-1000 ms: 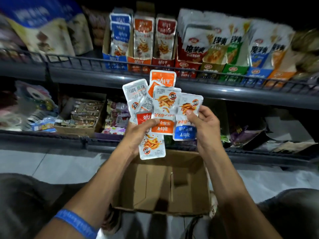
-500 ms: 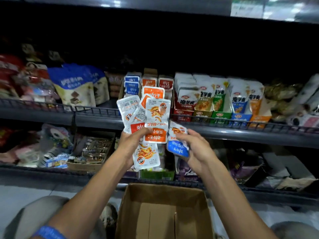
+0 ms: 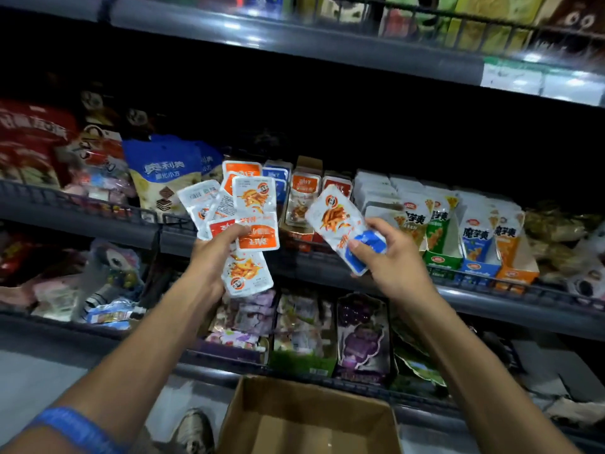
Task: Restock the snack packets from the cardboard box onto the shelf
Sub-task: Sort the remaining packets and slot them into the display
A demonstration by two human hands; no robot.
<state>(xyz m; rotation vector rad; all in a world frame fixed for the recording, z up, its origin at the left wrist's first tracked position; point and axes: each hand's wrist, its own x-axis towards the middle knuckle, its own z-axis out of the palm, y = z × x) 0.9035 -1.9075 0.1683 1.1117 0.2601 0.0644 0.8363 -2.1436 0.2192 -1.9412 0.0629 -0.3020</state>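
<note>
Store shelf [image 3: 327, 267] background, dim. Left hand [image 3: 209, 257] fingers curled round a fanned bunch of snack packets [image 3: 242, 221], thumb pressed on front. Right hand [image 3: 393, 260] pinches 1 blue-ended packet [image 3: 343, 224], tilted, apart from the bunch, just before display cartons [image 3: 304, 204]. Cardboard box [image 3: 307, 417] open, below both wrists.

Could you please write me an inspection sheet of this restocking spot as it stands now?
Surface: middle shelf, wire-fronted, packed with display trays.
Job's things: fan of snack packets in left hand; blue-ended packet pinched by right hand; cardboard box open on the floor below.
Clutter: loose bags on lower shelf, left.
Grippers: both hands gripping packets.
Cables: nothing seen.
Surroundings: dim aisle, upper shelf, shoe beside box.
</note>
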